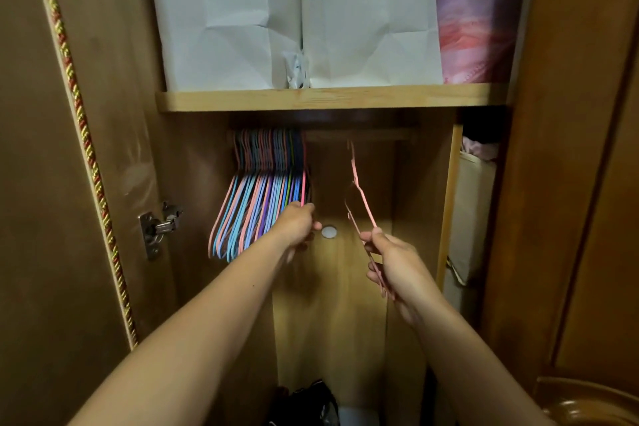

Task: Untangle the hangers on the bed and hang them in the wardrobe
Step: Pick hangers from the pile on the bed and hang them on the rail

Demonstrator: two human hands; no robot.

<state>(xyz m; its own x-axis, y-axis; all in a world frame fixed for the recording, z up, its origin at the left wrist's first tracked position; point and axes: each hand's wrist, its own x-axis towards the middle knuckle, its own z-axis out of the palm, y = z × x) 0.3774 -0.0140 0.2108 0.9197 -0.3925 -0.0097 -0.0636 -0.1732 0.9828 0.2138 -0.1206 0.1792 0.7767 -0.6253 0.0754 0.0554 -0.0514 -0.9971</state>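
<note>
From the head camera, the right hand (392, 261) gripped a pink hanger (361, 199), its hook up at the rail (359, 135). The left hand (299, 226) pinched the packed hangers (262, 190) just above it. Best to seat the hook fully before letting go.

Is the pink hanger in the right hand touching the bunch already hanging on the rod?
Apart. The head view shows bare wardrobe back between the pink hanger and the bunch.
</note>
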